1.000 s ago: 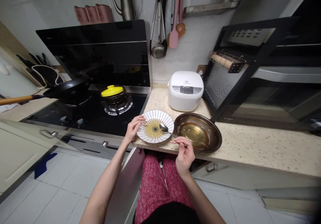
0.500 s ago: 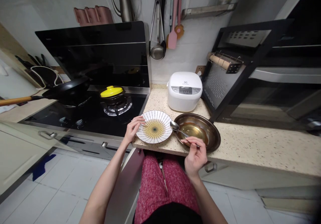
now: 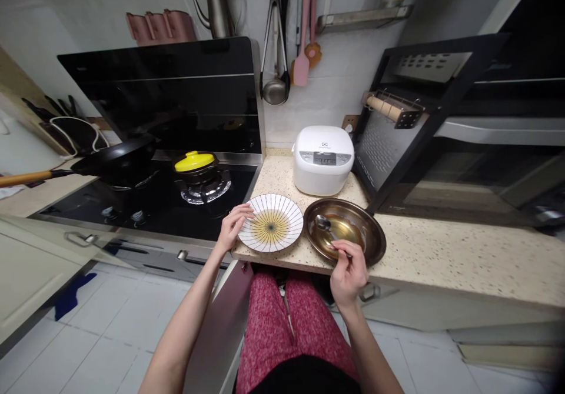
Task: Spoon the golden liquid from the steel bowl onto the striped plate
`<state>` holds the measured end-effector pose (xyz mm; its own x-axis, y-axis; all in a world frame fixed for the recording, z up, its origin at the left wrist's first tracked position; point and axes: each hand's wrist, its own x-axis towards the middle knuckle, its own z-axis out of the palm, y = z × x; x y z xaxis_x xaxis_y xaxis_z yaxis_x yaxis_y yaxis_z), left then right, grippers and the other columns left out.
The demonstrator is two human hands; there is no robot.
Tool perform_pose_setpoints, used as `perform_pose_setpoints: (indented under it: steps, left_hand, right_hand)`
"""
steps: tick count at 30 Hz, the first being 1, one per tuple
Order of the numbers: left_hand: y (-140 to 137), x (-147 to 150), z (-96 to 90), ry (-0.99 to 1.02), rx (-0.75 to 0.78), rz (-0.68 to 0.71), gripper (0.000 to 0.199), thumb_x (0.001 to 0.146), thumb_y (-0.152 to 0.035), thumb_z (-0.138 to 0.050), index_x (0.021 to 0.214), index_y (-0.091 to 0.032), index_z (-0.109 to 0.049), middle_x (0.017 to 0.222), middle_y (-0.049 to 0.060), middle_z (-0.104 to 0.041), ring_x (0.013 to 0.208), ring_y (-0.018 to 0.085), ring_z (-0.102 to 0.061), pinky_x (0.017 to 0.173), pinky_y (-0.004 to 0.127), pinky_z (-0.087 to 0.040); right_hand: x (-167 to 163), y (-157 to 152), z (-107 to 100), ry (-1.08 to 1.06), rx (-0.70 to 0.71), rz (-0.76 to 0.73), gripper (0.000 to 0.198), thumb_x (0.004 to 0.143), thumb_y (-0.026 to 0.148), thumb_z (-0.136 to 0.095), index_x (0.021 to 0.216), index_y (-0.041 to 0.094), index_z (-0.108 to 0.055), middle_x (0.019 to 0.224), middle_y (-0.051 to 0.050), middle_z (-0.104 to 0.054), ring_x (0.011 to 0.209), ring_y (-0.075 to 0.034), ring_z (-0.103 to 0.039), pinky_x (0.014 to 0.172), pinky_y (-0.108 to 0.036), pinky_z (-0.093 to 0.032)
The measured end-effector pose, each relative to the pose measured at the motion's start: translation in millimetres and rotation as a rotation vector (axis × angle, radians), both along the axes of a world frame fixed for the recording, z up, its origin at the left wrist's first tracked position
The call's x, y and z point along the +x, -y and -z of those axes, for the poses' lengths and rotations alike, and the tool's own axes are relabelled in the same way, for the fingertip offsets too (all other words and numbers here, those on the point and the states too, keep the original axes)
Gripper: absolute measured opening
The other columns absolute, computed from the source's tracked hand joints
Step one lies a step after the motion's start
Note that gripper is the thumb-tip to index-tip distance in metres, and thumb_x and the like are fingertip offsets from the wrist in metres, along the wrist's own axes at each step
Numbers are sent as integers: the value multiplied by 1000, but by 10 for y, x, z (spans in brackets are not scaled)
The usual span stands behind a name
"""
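Observation:
A white plate (image 3: 289, 216) with dark radiating lines and a yellowish middle rests at the counter's front edge. Whether the yellow is liquid or glaze, I cannot tell. My left hand (image 3: 236, 224) grips its left rim, fingers over the edge. To its right stands a wide metal bowl (image 3: 377, 242) with shiny golden-looking liquid at the bottom. My right hand (image 3: 350, 269) pinches the handle of a metal spoon (image 3: 322, 223) over the bowl's front rim. The spoon's head is inside the bowl's outline; whether it touches the liquid is unclear.
Behind the bowl stands a white rice cooker (image 3: 323, 162). On the stove at left are a yellow-lidded pot (image 3: 193, 161) and a black wok (image 3: 117, 157). A black rack (image 3: 375, 159) stands right. Below the plate, a cabinet door (image 3: 227, 317) hangs open beside my legs.
My right hand has moved the spoon right, from above the gap between plate and bowl to within the bowl. My left hand stays on the plate's rim.

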<state>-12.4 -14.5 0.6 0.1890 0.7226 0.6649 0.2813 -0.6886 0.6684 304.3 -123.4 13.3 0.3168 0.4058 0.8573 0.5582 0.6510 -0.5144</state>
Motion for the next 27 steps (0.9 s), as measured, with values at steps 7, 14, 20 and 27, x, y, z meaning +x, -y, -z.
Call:
perform_pose_setpoints:
  steps: [7, 14, 20, 27]
  left_hand:
    - [-2, -1, -8, -2, 4, 2, 38, 104, -42, -52, 98, -20, -82, 112, 14, -77, 127, 33, -63, 112, 57, -46]
    - [-12, 0, -4, -5, 18, 9, 38, 104, -41, -51, 98, -19, -82, 113, 14, -78, 127, 33, -63, 113, 56, -45]
    - [-20, 0, 6, 2, 26, 14, 38, 104, -41, -51, 98, -19, -82, 113, 14, -78, 127, 33, -63, 112, 57, -45]
    - [-26, -5, 30, 11, 15, 9, 37, 104, -41, -52, 98, -19, -82, 113, 14, -78, 127, 33, -63, 112, 56, -46]
  right_hand:
    - [45, -9, 24, 219, 61, -24, 26, 98, 5, -51, 107, 22, -67, 88, -5, -71, 81, -19, -69, 73, -34, -57]
    - [138, -14, 81, 379, 58, -74, 34, 96, 4, -48, 115, 21, -70, 91, -9, -74, 85, -22, -72, 74, -38, -59]
    - [113, 13, 19, 296, 73, -67, 31, 96, 5, -50, 113, 22, -70, 89, -7, -74, 82, -22, -72, 73, -38, -59]
    - [-129, 104, -49, -109, 41, -129, 21, 101, 9, -50, 103, 22, -67, 90, -4, -72, 86, -20, -69, 80, -37, -58]
